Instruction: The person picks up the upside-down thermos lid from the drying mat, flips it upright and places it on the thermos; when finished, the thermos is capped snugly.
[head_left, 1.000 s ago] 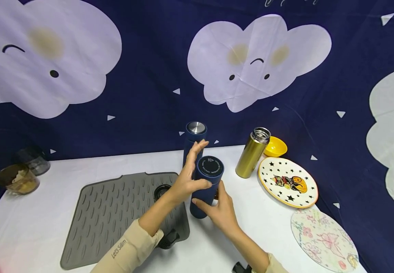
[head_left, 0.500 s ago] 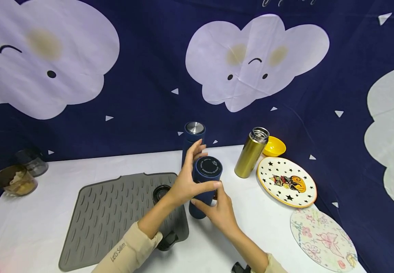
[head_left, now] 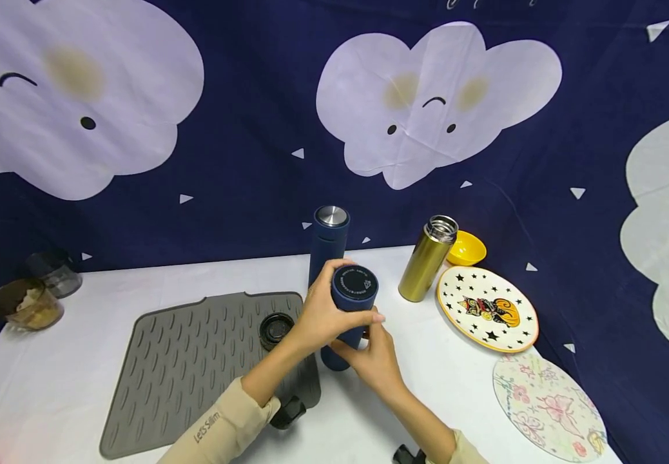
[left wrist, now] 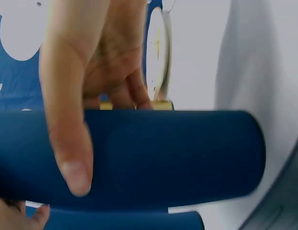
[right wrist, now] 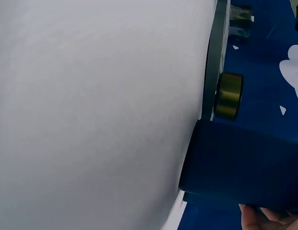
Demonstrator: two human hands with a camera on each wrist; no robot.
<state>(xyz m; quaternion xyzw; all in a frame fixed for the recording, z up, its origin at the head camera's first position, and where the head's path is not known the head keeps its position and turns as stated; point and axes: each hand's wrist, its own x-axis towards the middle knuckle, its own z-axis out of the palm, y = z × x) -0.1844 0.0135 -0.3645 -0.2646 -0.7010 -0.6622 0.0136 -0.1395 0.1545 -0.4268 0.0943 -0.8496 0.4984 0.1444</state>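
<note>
Navy flask upright on white table, just off right edge of grey ribbed mat. Open tabletop toward near edge; second navy flask close behind, gold flask and star plate to right. Left hand wraps upper body below cap; right hand grasps lower body. Left wrist view alone shows thumb pressed across barrel. Right wrist view alone shows flask base meeting table, gold lid beyond.

White table: mat, plates, flasks.
</note>
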